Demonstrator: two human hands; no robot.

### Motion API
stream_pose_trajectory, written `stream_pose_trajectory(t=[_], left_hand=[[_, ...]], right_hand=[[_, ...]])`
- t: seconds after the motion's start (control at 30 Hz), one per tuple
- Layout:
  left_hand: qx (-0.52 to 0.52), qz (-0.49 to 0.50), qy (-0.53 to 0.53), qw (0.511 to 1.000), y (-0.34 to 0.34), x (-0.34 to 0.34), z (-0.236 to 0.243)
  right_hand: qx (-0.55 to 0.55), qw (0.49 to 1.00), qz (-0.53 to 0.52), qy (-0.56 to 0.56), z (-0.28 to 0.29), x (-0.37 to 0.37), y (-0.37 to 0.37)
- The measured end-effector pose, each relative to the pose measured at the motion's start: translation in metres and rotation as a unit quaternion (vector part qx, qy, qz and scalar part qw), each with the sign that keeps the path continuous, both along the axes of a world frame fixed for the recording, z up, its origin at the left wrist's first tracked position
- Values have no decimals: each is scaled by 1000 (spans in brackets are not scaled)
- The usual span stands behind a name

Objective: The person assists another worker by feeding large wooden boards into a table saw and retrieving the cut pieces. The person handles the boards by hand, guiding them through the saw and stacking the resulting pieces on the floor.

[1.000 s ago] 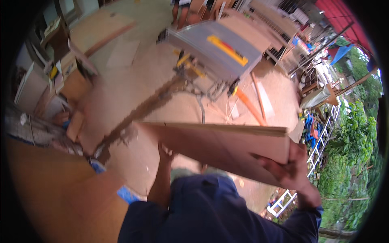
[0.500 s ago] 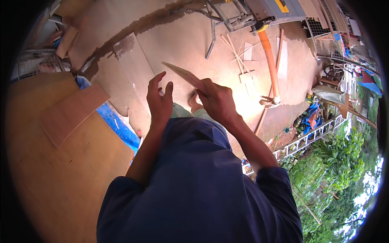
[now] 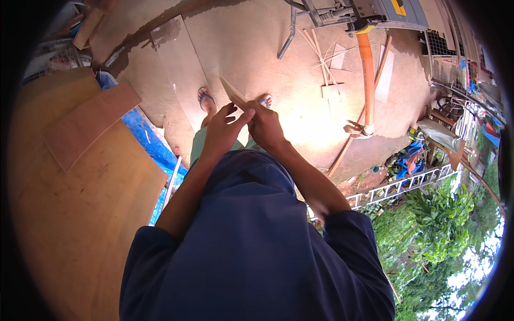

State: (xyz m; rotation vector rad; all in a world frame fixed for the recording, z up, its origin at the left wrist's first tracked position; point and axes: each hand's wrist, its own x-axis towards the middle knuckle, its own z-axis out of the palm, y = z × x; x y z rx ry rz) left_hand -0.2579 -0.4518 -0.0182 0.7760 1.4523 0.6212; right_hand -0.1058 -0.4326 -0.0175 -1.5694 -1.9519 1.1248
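Observation:
A pale plywood board (image 3: 233, 91) is held nearly edge-on in front of my waist. My right hand (image 3: 265, 125) is closed on its near end, fingers wrapped round it. My left hand (image 3: 226, 127) is beside it, thumb and curved fingertips on the board at that same end. Beyond the board are my sandalled feet (image 3: 206, 99) on the concrete floor, with a long flat panel (image 3: 176, 64) lying to their left.
A large plywood sheet (image 3: 75, 224) with a reddish offcut (image 3: 91, 123) is at my left, beside blue sheeting (image 3: 140, 128). Ahead are a table saw (image 3: 388, 13), an orange pipe (image 3: 367, 80) and scattered wood strips (image 3: 324, 64). Right stands a ladder (image 3: 401, 184) by plants (image 3: 439, 224).
The board has swung from broad across my front to nearly edge-on and smaller in view. My left hand has moved right onto it. My view has tipped down toward my feet.

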Motion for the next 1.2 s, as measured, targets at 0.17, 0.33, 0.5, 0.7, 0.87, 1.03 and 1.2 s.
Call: stream_pose_trajectory(t=[0.17, 0.33, 0.5, 0.7, 0.87, 1.03, 1.2], left_hand=[[87, 37, 78, 992, 16, 1, 13], [88, 25, 117, 989, 16, -5, 25], [107, 19, 122, 987, 14, -6, 20], [112, 15, 144, 983, 18, -2, 20], [105, 27, 146, 983, 22, 0, 18], [130, 63, 124, 982, 25, 0, 12], [247, -31, 80, 965, 50, -23, 0]], right_hand=[[-3, 999, -36, -7, -5, -21, 7], [22, 998, -51, -24, 0, -29, 2], [32, 997, -60, -31, -7, -28, 1], [37, 997, -71, -4, -8, -30, 4], [61, 995, -65, -35, -10, -33, 8], [22, 996, -82, -38, -4, -30, 9], [15, 996, -85, -18, -6, -24, 7]])
